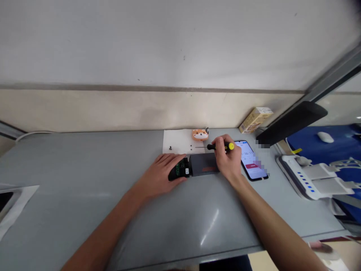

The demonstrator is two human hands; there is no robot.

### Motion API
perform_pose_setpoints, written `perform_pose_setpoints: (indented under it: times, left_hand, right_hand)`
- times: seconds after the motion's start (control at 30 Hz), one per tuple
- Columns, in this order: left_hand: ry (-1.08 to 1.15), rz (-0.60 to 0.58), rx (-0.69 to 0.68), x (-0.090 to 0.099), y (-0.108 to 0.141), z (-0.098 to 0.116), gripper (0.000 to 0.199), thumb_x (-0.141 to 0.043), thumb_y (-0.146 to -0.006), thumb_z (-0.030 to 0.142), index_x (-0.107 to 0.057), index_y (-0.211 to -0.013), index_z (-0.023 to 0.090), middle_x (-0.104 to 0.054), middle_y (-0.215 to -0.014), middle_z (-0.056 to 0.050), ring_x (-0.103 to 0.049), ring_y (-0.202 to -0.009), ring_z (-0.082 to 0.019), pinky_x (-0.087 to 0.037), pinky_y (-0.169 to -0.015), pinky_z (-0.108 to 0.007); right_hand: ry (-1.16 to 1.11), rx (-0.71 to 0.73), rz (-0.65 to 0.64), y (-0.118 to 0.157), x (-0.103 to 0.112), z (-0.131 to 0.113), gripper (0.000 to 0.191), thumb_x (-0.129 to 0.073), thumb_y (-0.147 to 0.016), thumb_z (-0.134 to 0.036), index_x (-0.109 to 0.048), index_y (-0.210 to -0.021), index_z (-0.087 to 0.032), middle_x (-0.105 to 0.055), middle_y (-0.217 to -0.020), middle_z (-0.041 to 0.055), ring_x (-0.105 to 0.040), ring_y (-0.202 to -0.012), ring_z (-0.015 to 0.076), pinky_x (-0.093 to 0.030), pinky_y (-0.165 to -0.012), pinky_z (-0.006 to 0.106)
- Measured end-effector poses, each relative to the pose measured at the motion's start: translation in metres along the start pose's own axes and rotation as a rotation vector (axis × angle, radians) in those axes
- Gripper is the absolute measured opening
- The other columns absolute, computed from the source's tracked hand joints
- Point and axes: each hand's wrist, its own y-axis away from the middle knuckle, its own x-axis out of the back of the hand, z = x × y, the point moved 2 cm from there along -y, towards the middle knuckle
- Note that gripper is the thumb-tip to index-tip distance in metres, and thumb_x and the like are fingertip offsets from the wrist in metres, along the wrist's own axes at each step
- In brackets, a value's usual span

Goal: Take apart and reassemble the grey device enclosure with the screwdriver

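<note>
My left hand (158, 175) grips a black casing with a green circuit board (182, 168) showing in it, thumb and fingers on its two long sides. Just right of it a flat dark grey box (201, 165) lies on the desk, end to end with the casing; I cannot tell if they are joined. My right hand (228, 162) is closed round a screwdriver (228, 146) with a black and yellow handle. Its thin shaft points left over a white sheet of paper (177, 140). Tiny dark screws (170, 148) lie in small groups on that sheet.
An orange animal-faced case (200, 134) sits at the paper's back edge. Right of my right hand lies a lit phone (252, 165). Farther right are a drink carton (255, 119), a black upright panel (293, 122) and a white power strip (296, 178) with plugs. A wall closes the back.
</note>
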Motion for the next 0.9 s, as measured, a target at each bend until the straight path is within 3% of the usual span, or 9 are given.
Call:
perform_pose_setpoints:
  times: [0.27, 0.4, 0.63, 0.9]
  left_hand:
    - [0.061, 0.014, 0.049, -0.001, 0.000, -0.001, 0.063, -0.070, -0.095, 0.042, -0.043, -0.151, 0.033, -0.060, -0.144, -0.003, -0.053, -0.132, -0.027, -0.040, -0.118, -0.047]
    - [0.117, 0.010, 0.083, 0.000, 0.000, 0.000, 0.062, -0.071, -0.094, 0.039, -0.046, -0.150, 0.033, -0.060, -0.145, -0.003, -0.052, -0.135, -0.028, -0.040, -0.118, -0.047]
    - [0.180, 0.021, 0.107, 0.001, 0.005, 0.008, 0.064, -0.074, -0.092, 0.039, -0.048, -0.149, 0.034, -0.058, -0.147, -0.002, -0.050, -0.138, -0.026, -0.042, -0.119, -0.045]
    - [0.184, 0.047, 0.095, -0.003, 0.006, 0.008, 0.060, -0.075, -0.090, 0.035, -0.051, -0.146, 0.033, -0.061, -0.144, -0.002, -0.051, -0.137, -0.026, -0.043, -0.118, -0.046]
  right_hand:
    - [-0.009, -0.043, -0.101, 0.000, -0.007, 0.004, 0.041, -0.053, -0.099, -0.057, -0.064, -0.084, -0.021, -0.055, -0.060, -0.0041, -0.049, -0.054, 0.0104, -0.036, -0.054, 0.025]
    - [-0.057, -0.072, -0.053, -0.001, -0.005, 0.002, 0.044, -0.052, -0.098, -0.060, -0.064, -0.081, -0.020, -0.054, -0.059, -0.0036, -0.047, -0.053, 0.0106, -0.035, -0.052, 0.025]
    - [-0.398, -0.308, 0.041, 0.004, -0.014, -0.004, 0.048, -0.046, -0.098, -0.064, -0.060, -0.080, -0.022, -0.045, -0.051, -0.0054, -0.043, -0.046, 0.0104, -0.033, -0.047, 0.024]
    - [-0.423, -0.477, 0.040, 0.003, -0.017, 0.010, 0.049, -0.052, -0.092, -0.069, -0.061, -0.080, -0.022, -0.040, -0.048, -0.0070, -0.036, -0.042, 0.0095, -0.028, -0.039, 0.022]
